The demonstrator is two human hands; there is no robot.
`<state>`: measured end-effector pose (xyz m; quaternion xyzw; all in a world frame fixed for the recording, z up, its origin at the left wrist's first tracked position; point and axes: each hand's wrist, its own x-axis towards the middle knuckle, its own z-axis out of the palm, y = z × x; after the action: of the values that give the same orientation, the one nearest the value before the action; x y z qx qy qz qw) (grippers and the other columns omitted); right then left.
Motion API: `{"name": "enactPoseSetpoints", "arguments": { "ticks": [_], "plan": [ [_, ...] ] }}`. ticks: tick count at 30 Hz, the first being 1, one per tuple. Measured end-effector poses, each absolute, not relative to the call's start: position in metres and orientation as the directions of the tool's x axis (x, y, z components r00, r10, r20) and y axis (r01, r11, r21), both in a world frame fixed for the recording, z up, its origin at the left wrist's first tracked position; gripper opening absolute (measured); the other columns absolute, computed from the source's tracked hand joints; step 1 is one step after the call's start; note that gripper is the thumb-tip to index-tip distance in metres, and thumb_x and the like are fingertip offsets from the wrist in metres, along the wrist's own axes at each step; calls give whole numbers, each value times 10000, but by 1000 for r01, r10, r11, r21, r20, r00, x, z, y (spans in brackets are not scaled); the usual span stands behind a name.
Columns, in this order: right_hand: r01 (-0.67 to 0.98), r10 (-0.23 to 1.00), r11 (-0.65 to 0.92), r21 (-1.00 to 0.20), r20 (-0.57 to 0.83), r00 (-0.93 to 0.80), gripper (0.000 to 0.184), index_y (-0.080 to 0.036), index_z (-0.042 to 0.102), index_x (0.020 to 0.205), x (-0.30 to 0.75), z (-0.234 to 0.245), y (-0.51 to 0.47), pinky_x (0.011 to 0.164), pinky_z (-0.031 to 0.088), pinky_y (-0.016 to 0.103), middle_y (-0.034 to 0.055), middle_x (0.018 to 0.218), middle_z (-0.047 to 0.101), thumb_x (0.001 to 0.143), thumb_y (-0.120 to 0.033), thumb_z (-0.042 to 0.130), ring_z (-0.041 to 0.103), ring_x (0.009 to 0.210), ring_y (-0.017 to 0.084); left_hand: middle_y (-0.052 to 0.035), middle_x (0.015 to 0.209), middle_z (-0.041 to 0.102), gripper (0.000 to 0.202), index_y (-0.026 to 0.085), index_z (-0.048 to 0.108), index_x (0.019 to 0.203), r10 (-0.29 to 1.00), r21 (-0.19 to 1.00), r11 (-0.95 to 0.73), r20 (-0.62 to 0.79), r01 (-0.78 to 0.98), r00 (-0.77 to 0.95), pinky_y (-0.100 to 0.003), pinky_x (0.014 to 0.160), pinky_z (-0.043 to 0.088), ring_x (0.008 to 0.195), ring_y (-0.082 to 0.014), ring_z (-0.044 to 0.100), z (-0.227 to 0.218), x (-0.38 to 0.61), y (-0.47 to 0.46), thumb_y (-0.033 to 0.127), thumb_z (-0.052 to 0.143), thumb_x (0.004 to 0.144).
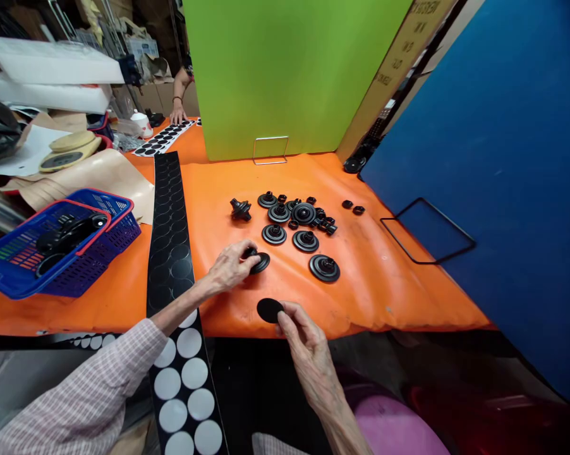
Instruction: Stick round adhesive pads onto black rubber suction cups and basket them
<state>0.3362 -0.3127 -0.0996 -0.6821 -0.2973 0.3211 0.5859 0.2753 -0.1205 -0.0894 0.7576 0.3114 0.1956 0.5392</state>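
Observation:
My left hand (234, 264) is closed around a black round part with a stepped disc base (260, 263), just over the orange table cover. Between the thumb and fingers of my right hand (306, 335) is a flat black disc (269, 310), held near the table's front edge. Several similar stepped black disc parts (306, 241) lie in a loose group beyond my hands, with small black nuts (359, 210) among and beside them. Under my left forearm runs a long black sheet of die-cut round stickers (167, 215); its near end shows pale circles where discs are gone.
A blue basket (71, 278) with black parts stands at the left. Green (289, 76) and blue (493, 158) panels rise behind and to the right, with wire stands (430, 260). Another person's hand (177, 112) rests on a dotted sheet (164, 138) at the far left.

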Motion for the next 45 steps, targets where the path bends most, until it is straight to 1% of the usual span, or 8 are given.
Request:
{"name": "enactPoseSetpoints", "arguments": {
  "ticks": [2, 4, 7, 9, 14, 17, 24, 45],
  "plan": [
    [173, 786, -135, -976, 1, 618, 235, -214, 647, 908, 343, -97, -317, 719, 494, 272, 23, 834, 633, 880, -420, 536, 602, 781, 174, -33, 846, 623, 230, 226, 598, 960, 666, 973, 161, -231, 166, 709, -343, 745, 490, 772, -190, 600, -81, 263, -125, 377, 641, 792],
    [298, 790, -115, -948, 95, 606, 204, -219, 655, 914, 347, -94, -318, 735, 491, 283, 36, 857, 641, 882, -382, 536, 608, 807, 183, -27, 831, 625, 296, 212, 585, 954, 603, 850, 525, -403, 38, 688, -303, 655, 500, 717, -171, 614, -72, 246, -133, 410, 693, 762],
    [335, 804, -93, -937, 128, 580, 208, -233, 611, 1034, 346, -90, -313, 680, 484, 279, -4, 746, 595, 875, -354, 553, 574, 681, 153, -57, 842, 640, 292, 154, 617, 866, 567, 706, 703, -486, -84, 665, -282, 628, 510, 747, -179, 632, -66, 222, -149, 401, 719, 749],
    [259, 812, -77, -963, 90, 576, 261, -241, 557, 1092, 342, -87, -309, 641, 472, 259, -41, 694, 548, 862, -360, 582, 536, 620, 131, -83, 903, 660, 269, 126, 649, 883, 579, 718, 688, -458, -103, 674, -279, 670, 522, 809, -187, 638, -67, 210, -161, 344, 728, 747],
    [-74, 857, -109, -991, -131, 498, 242, -216, 561, 796, 333, -83, -299, 621, 440, 226, -28, 690, 545, 829, -444, 633, 532, 653, 116, -74, 1113, 643, 392, 180, 632, 1092, 658, 807, 583, -399, -97, 638, -304, 756, 549, 863, -174, 648, -73, 192, -182, 248, 748, 723],
    [-188, 840, -109, -976, -192, 508, 261, -218, 578, 808, 331, -85, -292, 661, 427, 226, -31, 716, 527, 799, -465, 663, 508, 685, 113, -82, 1187, 618, 434, 203, 621, 1147, 656, 811, 575, -377, -108, 654, -324, 767, 560, 912, -202, 659, -76, 189, -188, 242, 739, 730],
    [-37, 778, -86, -996, -90, 622, 269, -204, 626, 742, 316, -96, -279, 800, 471, 299, 63, 1053, 543, 790, -468, 644, 528, 1017, 200, -78, 1197, 618, 466, 220, 654, 1139, 643, 795, 597, -391, -110, 658, -374, 800, 570, 1001, -246, 629, -81, 188, -193, 174, 730, 682],
    [-42, 744, -117, -992, -116, 658, 293, -193, 621, 717, 301, -96, -274, 740, 507, 290, 58, 985, 529, 785, -478, 631, 553, 921, 188, -74, 1177, 652, 456, 212, 657, 1172, 625, 796, 592, -358, -123, 693, -370, 831, 564, 1053, -260, 625, -84, 186, -194, 164, 702, 721]
  ]
}}
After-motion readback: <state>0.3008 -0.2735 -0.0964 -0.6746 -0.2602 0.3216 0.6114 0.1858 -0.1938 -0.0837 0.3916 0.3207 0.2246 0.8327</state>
